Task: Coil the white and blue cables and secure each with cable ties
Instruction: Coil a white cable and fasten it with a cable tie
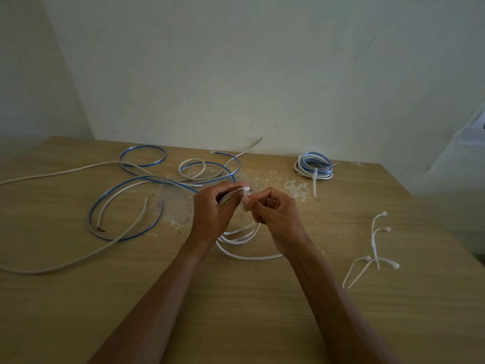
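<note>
**Coiling stage, head view.** We see a wooden worktop (236,311) set against a pale wall (236,74), with both forearms reaching in from its near edge.

- **Left hand** (214,211): raised above the middle of the worktop, with its fingers curled round the gathered strands of the white cable coil (240,239). The lower loops of the coil hang down and rest on the worktop between the two wrists.
- **Right hand** (274,214): just beside the left hand, with its fingers curled and pinching at a white cable tie (246,191). The head of the tie sits at the top of the held strands. We cannot tell how far the tie is drawn in, because the fingers hide it.
- **Finished bundle** (313,164): blue and white cable wound together, lying near the far right corner. It is bound by a tie whose long tail (315,183) points toward the near edge.
- **Loose blue cable** (143,146) and **loose white cable** (52,173): these sprawl in open, overlapping loops over the far left part of the worktop, and the white strands run off its left edge.
- **Spare cable ties** (375,245): several lie crossed in a small heap near the right edge.
- **White flakes** (295,186): these are scattered across the middle of the worktop, beyond the hands.
</note>
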A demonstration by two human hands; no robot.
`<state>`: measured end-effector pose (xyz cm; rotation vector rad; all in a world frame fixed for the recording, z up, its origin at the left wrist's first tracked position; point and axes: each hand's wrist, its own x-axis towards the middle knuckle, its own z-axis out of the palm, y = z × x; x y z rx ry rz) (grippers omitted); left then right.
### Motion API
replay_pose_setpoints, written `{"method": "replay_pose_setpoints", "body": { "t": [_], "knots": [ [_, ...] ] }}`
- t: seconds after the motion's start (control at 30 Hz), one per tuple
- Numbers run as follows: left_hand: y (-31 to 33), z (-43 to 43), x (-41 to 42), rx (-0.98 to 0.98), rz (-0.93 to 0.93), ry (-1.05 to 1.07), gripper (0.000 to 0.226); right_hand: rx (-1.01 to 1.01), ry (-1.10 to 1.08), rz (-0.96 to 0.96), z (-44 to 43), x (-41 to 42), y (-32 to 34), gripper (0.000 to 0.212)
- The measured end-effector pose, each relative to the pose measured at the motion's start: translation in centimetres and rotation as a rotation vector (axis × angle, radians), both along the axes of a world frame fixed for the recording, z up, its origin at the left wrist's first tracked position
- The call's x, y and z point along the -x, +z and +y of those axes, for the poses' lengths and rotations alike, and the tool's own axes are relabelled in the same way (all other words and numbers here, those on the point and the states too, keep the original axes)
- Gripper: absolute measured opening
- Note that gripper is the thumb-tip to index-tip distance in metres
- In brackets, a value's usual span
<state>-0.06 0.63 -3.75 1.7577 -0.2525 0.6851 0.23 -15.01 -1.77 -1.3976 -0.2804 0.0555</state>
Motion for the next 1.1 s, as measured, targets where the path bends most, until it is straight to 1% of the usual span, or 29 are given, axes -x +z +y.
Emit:
{"method": "replay_pose_setpoints", "body": {
  "t": [0.23,0.27,0.37,0.4,0.5,0.6,0.67,0.73,0.8,0.87,0.93,1.0,1.1],
  "knots": [
    [0.2,-0.3,0.2,-0.037,-0.041,0.012,0.018,-0.066,0.032,0.043,-0.3,0.2,0.7,0.011],
    [0.3,-0.3,0.3,-0.042,-0.046,0.015,0.018,-0.076,0.044,0.058,-0.4,0.2,0.7,0.013],
    [0.3,-0.5,0.3,-0.075,-0.066,0.014,0.017,-0.081,0.086,0.118,-0.6,0.1,0.8,0.036],
    [0.3,-0.4,0.2,-0.089,-0.070,0.014,0.016,-0.076,0.100,0.128,-0.6,0.1,0.9,0.036],
    [0.2,-0.4,0.2,-0.117,-0.079,0.015,0.015,-0.076,0.120,0.143,-0.7,0.1,1.1,0.026],
    [0.3,-0.7,0.3,-0.140,-0.109,0.029,0.014,-0.094,0.138,0.173,-0.8,0.3,1.4,0.020],
    [0.2,-0.7,0.3,-0.201,-0.142,0.042,0.013,-0.131,0.172,0.253,-0.8,0.3,1.5,0.016],
    [0.1,-0.7,0.2,-0.245,-0.145,0.040,0.018,-0.196,0.196,0.352,-0.8,0.3,1.7,0.016],
    [0.1,-0.6,0.2,-0.238,-0.136,0.033,0.020,-0.259,0.215,0.416,-0.8,0.2,1.7,0.016],
    [0.2,-0.6,0.4,-0.215,-0.138,0.026,0.021,-0.307,0.234,0.439,-0.8,0.2,1.6,0.013],
    [0.3,-0.6,0.4,-0.214,-0.146,0.025,0.021,-0.348,0.225,0.418,-0.7,0.2,1.4,0.010],
    [0.3,-0.6,0.3,-0.215,-0.153,0.035,0.019,-0.349,0.181,0.338,-0.5,0.1,1.2,0.012],
    [0.4,-0.6,0.3,-0.209,-0.146,0.047,0.016,-0.268,0.118,0.178,-0.3,0.3,0.8,0.022]
  ]
}}
